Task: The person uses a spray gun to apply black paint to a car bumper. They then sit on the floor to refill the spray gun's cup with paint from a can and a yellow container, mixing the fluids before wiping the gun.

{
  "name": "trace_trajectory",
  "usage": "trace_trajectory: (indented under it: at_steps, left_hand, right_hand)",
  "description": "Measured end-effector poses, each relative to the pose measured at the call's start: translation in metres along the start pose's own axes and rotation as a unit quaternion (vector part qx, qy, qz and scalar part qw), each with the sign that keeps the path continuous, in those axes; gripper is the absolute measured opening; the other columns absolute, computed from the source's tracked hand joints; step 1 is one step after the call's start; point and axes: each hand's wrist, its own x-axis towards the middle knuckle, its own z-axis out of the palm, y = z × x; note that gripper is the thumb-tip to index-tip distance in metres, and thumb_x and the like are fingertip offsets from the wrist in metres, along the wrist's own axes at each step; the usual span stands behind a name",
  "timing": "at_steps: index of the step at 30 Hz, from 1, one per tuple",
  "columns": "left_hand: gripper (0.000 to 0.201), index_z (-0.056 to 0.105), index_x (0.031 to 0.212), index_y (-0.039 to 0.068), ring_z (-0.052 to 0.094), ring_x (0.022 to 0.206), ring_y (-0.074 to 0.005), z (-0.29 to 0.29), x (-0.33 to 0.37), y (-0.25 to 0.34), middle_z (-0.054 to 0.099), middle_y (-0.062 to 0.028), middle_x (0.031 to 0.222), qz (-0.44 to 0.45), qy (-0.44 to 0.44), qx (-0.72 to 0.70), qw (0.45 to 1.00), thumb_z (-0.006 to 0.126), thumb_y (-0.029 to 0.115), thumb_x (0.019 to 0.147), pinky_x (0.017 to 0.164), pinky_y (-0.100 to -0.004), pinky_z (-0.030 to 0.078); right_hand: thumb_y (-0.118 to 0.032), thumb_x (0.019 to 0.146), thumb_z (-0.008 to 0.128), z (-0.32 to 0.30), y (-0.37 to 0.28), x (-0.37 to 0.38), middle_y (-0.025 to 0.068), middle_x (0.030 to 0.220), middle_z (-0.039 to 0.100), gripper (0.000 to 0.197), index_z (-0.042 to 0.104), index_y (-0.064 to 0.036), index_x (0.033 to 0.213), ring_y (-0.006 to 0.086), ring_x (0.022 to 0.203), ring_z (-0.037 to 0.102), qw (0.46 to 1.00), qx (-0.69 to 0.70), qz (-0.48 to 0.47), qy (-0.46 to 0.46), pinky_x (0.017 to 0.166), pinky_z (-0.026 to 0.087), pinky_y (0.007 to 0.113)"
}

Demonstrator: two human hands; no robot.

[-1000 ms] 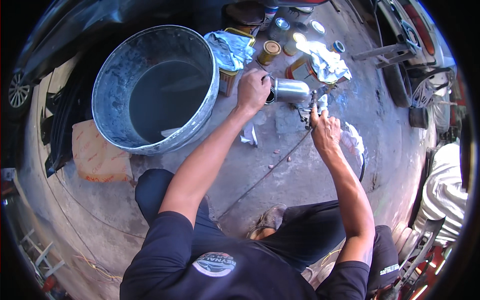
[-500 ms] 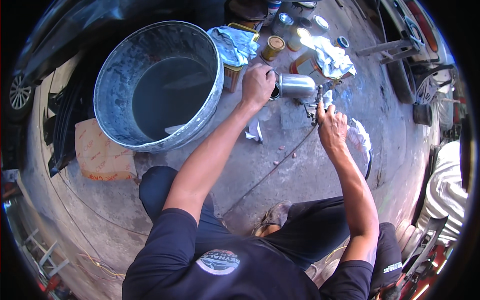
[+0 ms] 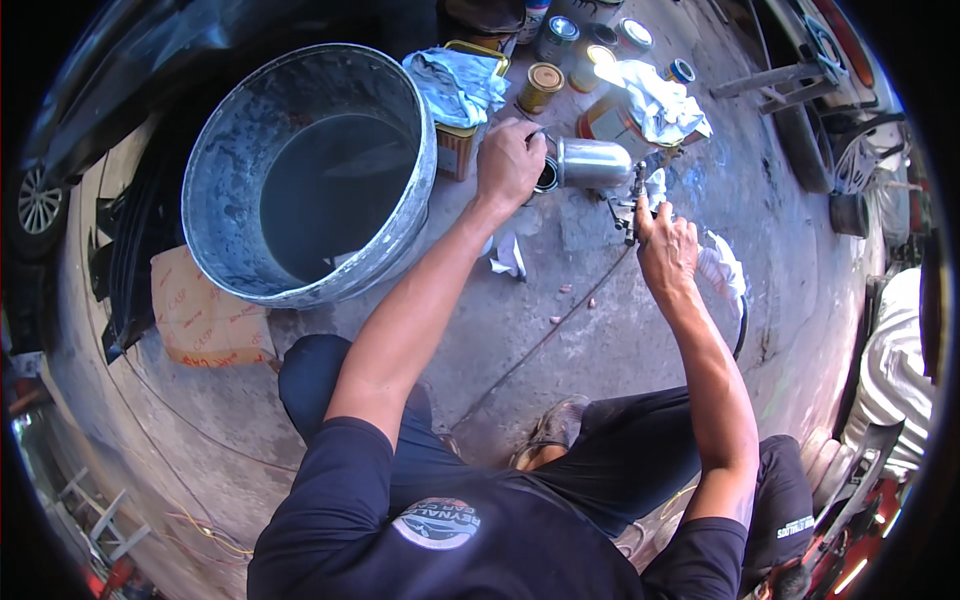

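My right hand (image 3: 667, 245) is wrapped round a spray gun (image 3: 632, 212), its index finger stretched along the metal body. A shiny metal cup (image 3: 597, 163) lies sideways at the gun's far side, its dark round end facing my left hand. At that end my left hand (image 3: 512, 160) is closed, knuckles up. What its fingers hold is hidden, though a thin dark edge shows beside them. White cloth (image 3: 722, 265) is bunched round the hose just right of my right hand.
A large metal tub (image 3: 427, 200) of dark liquid stands at the left. Behind my hands are paint cans (image 3: 542, 88), a blue cloth (image 3: 458, 85) and a white cloth (image 3: 655, 100) on a larger can. Flattened brown cardboard (image 3: 205, 315) and a thin line (image 3: 540, 345) lie on the floor.
The whole view has shifted slightly. Both hands keep nearly the same hold and place at the cup and spray gun.
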Motion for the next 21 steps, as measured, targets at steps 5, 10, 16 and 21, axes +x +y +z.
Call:
trace_trajectory:
  at_steps: [5, 10, 16, 21]
  left_hand:
    - [0.02, 0.082, 0.102, 0.003, 0.075, 0.083, -0.0319, -0.006, 0.003, 0.011, 0.078, -0.0143, 0.097, 0.013, 0.01, 0.01, 1.0, 0.072, 0.017, 0.092, 0.077, -0.0409, 0.057]
    - [0.022, 0.081, 0.104, 0.001, 0.075, 0.079, -0.0296, -0.013, 0.007, 0.024, 0.078, -0.0145, 0.097, 0.024, 0.008, 0.005, 1.0, 0.072, 0.017, 0.092, 0.074, -0.0392, 0.057]
    - [0.023, 0.08, 0.106, -0.003, 0.075, 0.077, -0.0283, -0.012, 0.003, 0.021, 0.078, -0.0168, 0.096, 0.018, -0.002, -0.017, 1.0, 0.071, 0.014, 0.093, 0.073, -0.039, 0.057]
    - [0.024, 0.079, 0.107, -0.004, 0.075, 0.079, -0.028, -0.004, -0.001, 0.007, 0.078, -0.0179, 0.098, -0.001, -0.02, 0.0, 1.0, 0.071, 0.014, 0.093, 0.073, -0.0384, 0.057]
  right_hand:
    - [-0.009, 0.095, 0.062, 0.007, -0.002, 0.002, 0.0197, 0.113, 0.068, 0.056, 0.06, -0.0156, 0.151, 0.0365, 0.086, 0.073, 1.0, 0.013, 0.015, -0.011, 0.077, 0.053, 0.047]
    - [-0.009, 0.093, 0.064, 0.007, -0.004, 0.001, 0.022, 0.111, 0.069, 0.054, 0.062, -0.0084, 0.147, 0.0375, 0.088, 0.075, 0.999, 0.037, 0.007, 0.008, 0.079, 0.055, 0.046]
    - [-0.011, 0.094, 0.064, 0.019, -0.004, 0.0, 0.0211, 0.11, 0.069, 0.053, 0.062, -0.0091, 0.147, 0.0373, 0.088, 0.075, 0.999, 0.05, 0.011, 0.01, 0.078, 0.054, 0.047]
    - [-0.01, 0.094, 0.064, 0.025, -0.003, -0.001, 0.0207, 0.109, 0.069, 0.053, 0.062, -0.0094, 0.147, 0.0367, 0.087, 0.075, 0.998, 0.059, 0.014, 0.003, 0.077, 0.055, 0.047]
